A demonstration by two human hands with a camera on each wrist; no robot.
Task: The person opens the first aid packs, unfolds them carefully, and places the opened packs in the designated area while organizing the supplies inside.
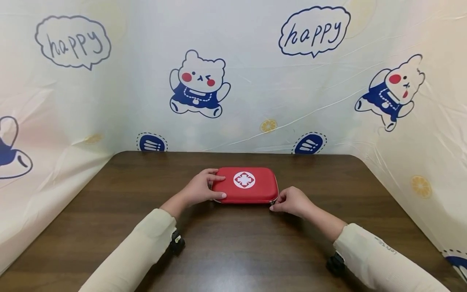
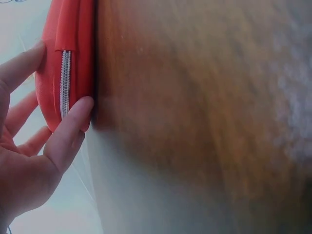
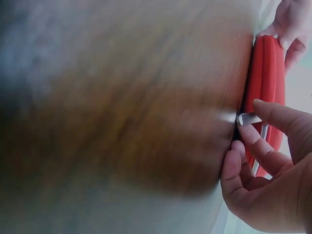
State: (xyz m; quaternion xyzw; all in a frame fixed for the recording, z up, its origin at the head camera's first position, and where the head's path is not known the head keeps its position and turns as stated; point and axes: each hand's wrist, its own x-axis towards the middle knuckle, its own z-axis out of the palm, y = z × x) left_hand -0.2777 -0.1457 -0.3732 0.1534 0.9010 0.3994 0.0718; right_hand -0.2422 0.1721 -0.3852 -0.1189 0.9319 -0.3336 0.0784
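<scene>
A red first-aid case [image 1: 255, 194] with a white cross emblem lies flat on the brown table. My left hand [image 1: 197, 188] holds its left end, fingers over the top and far side, thumb at the near edge. Metal zipper teeth [image 2: 65, 80] run along the case's side by that thumb in the left wrist view. At the near right corner my right hand [image 1: 293, 201] pinches a silver zipper pull [image 3: 250, 118] between thumb and index finger. Its other fingers curl beside the case, close to the tabletop.
The dark wood table [image 1: 233, 251] stretches around the case on all sides. Behind it hangs a pale curtain [image 1: 251, 81] printed with bears and "happy" bubbles. Small black devices [image 1: 177, 243] are strapped at both wrists, over light sleeves.
</scene>
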